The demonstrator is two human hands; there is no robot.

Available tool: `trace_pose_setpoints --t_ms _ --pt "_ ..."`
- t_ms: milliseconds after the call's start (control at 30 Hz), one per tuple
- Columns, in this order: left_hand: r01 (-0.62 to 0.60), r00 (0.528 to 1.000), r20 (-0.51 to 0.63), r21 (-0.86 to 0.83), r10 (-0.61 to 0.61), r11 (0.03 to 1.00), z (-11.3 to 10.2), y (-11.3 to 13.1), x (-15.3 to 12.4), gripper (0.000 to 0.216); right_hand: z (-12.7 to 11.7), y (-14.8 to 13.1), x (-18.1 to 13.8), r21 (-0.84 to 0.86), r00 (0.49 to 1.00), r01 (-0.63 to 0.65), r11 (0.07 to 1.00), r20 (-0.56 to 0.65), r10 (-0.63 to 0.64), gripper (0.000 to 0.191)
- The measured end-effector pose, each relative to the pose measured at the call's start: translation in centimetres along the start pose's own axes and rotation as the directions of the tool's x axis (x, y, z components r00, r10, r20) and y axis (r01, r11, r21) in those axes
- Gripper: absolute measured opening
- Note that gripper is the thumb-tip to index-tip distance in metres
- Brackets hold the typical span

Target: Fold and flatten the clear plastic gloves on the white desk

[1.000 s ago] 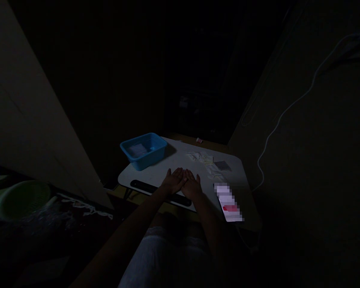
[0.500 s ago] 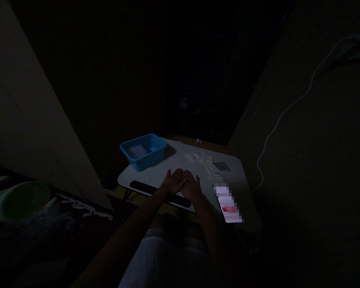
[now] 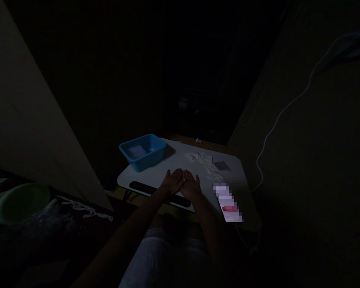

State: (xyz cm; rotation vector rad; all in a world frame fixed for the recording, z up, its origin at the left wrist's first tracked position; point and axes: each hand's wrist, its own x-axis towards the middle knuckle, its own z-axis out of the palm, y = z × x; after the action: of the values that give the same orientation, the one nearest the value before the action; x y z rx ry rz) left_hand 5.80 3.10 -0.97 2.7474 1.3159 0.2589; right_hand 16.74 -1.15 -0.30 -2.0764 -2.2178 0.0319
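My left hand (image 3: 173, 182) and my right hand (image 3: 191, 187) lie side by side over the front part of a white table (image 3: 174, 158). Both appear palm up, fingers stretched out and thumbs pointing outward, and their inner edges touch. Neither holds anything. Under my wrists runs a dark slot (image 3: 144, 188) along the table's front edge. To the right of my right hand is a phone (image 3: 228, 204) with a lit, blurred screen. Beyond the hands lie several small whitish packets (image 3: 201, 158) and a flat greyish packet (image 3: 222, 166).
A blue plastic basin (image 3: 147, 160) with something pale inside stands at the table's left back. On the floor at the left is a green basket or tub (image 3: 24, 204) beside crumpled clear plastic. A white cable (image 3: 277, 118) hangs along the right wall. The room is very dark.
My hands keep the same pose and place. Only the camera view has shifted very slightly.
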Motion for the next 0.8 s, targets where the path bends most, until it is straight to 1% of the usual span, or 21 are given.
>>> trace_pose_setpoints --t_ms 133,300,433,533,800 --pt "0.011 1.0 0.008 -0.012 -0.011 1.0 0.1 -0.03 0.12 0.053 -0.05 0.04 0.07 -0.008 1.0 0.007 1.0 0.0 -0.007 0.054" --pt "0.005 1.0 -0.008 0.014 -0.005 1.0 0.2 0.02 0.04 0.052 -0.17 0.01 0.01 -0.004 1.0 0.002 1.0 0.0 -0.002 0.054" --pt "-0.02 1.0 -0.022 0.044 0.021 0.999 -0.03 0.15 -0.21 0.051 -0.09 0.02 0.01 -0.004 1.0 -0.002 1.0 -0.002 0.002 0.053" --pt "-0.01 1.0 -0.015 0.041 0.011 0.999 -0.2 0.22 -0.31 0.051 0.19 0.11 0.13 -0.005 1.0 -0.009 1.0 -0.02 0.009 0.053" --pt "-0.004 1.0 -0.004 0.043 0.004 0.999 0.21 -0.12 -0.16 0.05 0.63 -0.05 0.09 0.023 0.989 -0.118 0.993 -0.085 0.12 0.059"
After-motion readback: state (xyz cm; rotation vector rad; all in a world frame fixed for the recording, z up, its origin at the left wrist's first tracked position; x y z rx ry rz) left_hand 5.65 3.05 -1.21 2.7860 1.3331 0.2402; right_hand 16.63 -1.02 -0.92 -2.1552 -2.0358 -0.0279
